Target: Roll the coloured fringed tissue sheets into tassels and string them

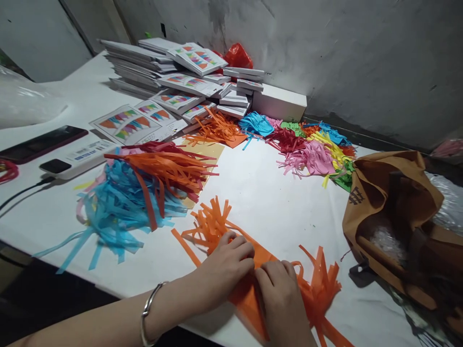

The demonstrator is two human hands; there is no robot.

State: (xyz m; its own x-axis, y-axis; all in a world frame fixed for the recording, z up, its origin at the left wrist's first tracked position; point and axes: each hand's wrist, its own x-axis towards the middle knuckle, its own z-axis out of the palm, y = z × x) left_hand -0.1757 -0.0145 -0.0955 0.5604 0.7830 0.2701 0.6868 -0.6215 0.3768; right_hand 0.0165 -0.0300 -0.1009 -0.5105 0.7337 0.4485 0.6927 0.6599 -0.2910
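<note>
At the lower middle of the frame we had the orange paper [246, 300] on the white table [260, 188], its cut strips spreading out to either side of our hands. Our left hand [227, 265], with a silver bracelet [145, 313] at the wrist, lay over it with fingers bent. Our right hand [281, 295] touched it just beside, fingers curled. The thumbs were hidden, so we could not tell whether either hand was clamped on the paper or only pressing.

Left of centre we saw a heap of blue strips [115, 207] with orange strips [162, 166] across the top. A dark phone [47, 143] lay at the left edge, printed packets [190, 84] were piled at upper centre, and a brown bag [383, 180] stood open at the right.
</note>
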